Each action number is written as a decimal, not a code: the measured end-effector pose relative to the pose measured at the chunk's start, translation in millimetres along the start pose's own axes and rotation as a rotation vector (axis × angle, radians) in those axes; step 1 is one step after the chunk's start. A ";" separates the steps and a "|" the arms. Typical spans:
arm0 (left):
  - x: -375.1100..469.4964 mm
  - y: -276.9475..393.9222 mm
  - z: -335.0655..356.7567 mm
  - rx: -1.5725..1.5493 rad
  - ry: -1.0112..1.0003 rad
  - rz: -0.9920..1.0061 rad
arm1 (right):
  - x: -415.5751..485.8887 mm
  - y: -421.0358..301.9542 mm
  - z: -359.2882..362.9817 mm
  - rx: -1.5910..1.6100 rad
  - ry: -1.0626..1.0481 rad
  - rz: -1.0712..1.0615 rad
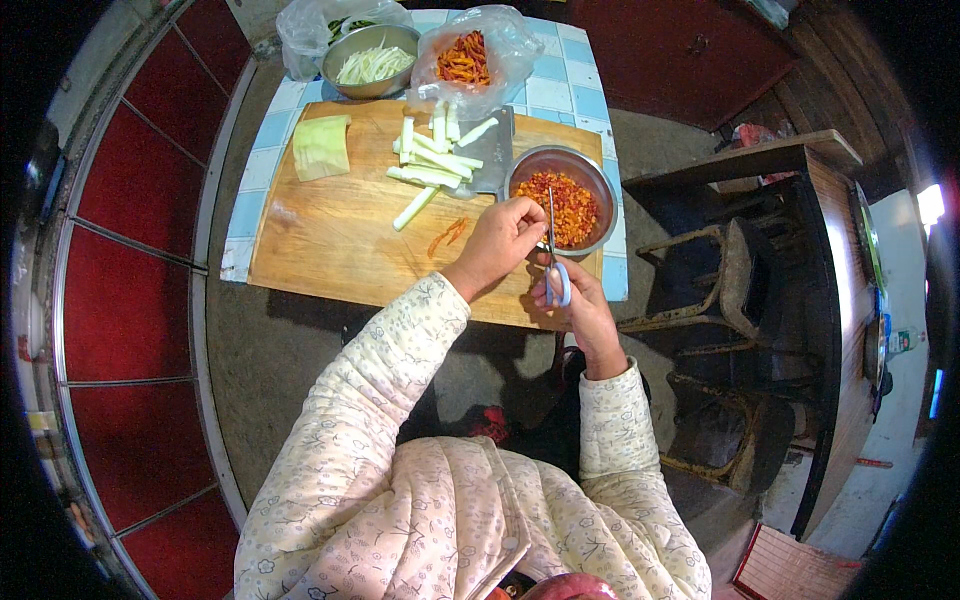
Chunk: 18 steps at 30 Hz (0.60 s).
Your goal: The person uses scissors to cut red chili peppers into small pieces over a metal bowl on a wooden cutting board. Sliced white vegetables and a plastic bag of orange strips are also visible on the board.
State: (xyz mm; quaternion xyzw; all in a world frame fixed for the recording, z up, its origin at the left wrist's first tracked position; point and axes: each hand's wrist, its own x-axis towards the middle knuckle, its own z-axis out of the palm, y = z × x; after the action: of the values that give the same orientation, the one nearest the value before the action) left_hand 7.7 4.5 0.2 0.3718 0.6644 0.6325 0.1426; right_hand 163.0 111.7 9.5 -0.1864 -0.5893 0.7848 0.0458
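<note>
My right hand (585,304) holds scissors (556,281) by their light-blue handles, the blades pointing away over the near part of a metal bowl (613,217). Cut red and orange chili pieces (566,202) lie in that bowl. My left hand (506,236) is beside the blades at the bowl's left edge, thumb and fingertips pinched together; whatever is between them is too small to make out. A few dried chilies (448,236) lie on the wooden cutting board (337,240), left of my left hand. Pale green vegetable sticks (435,161) lie farther back, partly on a cleaver's blade (491,154).
A pale green vegetable slab (322,148) sits at the board's back left. Behind the board stand a metal bowl (367,91) of white shreds and a plastic bag (514,45) of whole chilies (465,60). To the right are a metal-framed chair (724,277) and a wooden table (847,225).
</note>
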 end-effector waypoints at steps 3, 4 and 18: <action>0.0 -1.7 2.5 -0.059 0.013 0.007 | 1.6 1.3 -0.1 -0.005 0.022 0.003; 0.1 -2.7 2.7 -0.052 0.013 0.013 | 1.8 1.8 0.0 -0.018 0.017 -0.005; 1.0 -2.1 3.0 0.058 0.000 0.081 | 0.6 9.1 1.1 -0.002 0.079 0.029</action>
State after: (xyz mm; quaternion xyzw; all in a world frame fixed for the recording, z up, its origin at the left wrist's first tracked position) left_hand 8.3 7.5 -2.0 0.4024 0.6667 0.6184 0.1058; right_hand 163.4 108.1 1.1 -0.2256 -0.5852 0.7767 0.0574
